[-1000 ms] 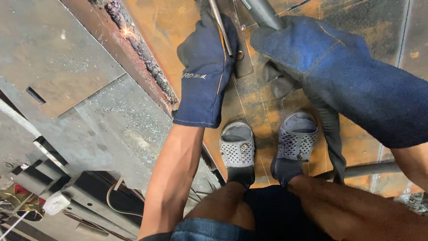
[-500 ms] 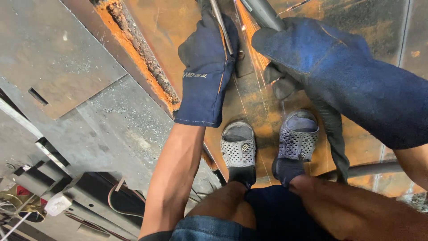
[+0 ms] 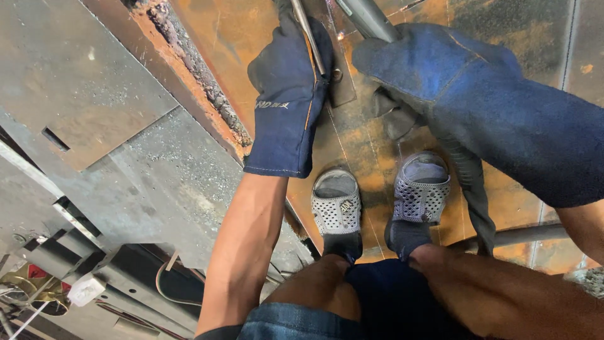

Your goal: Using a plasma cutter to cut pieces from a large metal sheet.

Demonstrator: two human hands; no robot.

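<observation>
Nearest: bare knees and dark shorts, then two feet in grey perforated slippers point(image 3: 336, 211) standing on the rusty steel plate point(image 3: 239, 38). A grey hose point(image 3: 472, 189) runs down past the right foot, just beside it.

Left hand point(image 3: 286, 101), in a dark blue glove, is closed around a thin metal rod point(image 3: 308, 34); the rod runs up out of the top of the view, tip not visible. Right hand point(image 3: 453, 82), in a bulky blue gauntlet, is wrapped around a thick grey torch handle point(image 3: 368, 19); the fingers are hidden under the glove, so how tight the grip is cannot be told. A small spark or bright spot shows just between the two gloves. The working end of both tools lies at or beyond the top edge.

Risks, as a judgement:
- Open slippers, bare shins and forearms close to sparks: burns likely if spatter drops.
- Hose near the foot: snag or trip if a foot shifts.
- Rough slag-crusted cut edge point(image 3: 195, 75) sits left of the left glove: cut or scrape if the bare arm slides across.

Rod looks thin, straight, dull grey. Plate is orange-brown with rust and scored with lines; grey slabs point(image 3: 82, 94) lie further left.
</observation>
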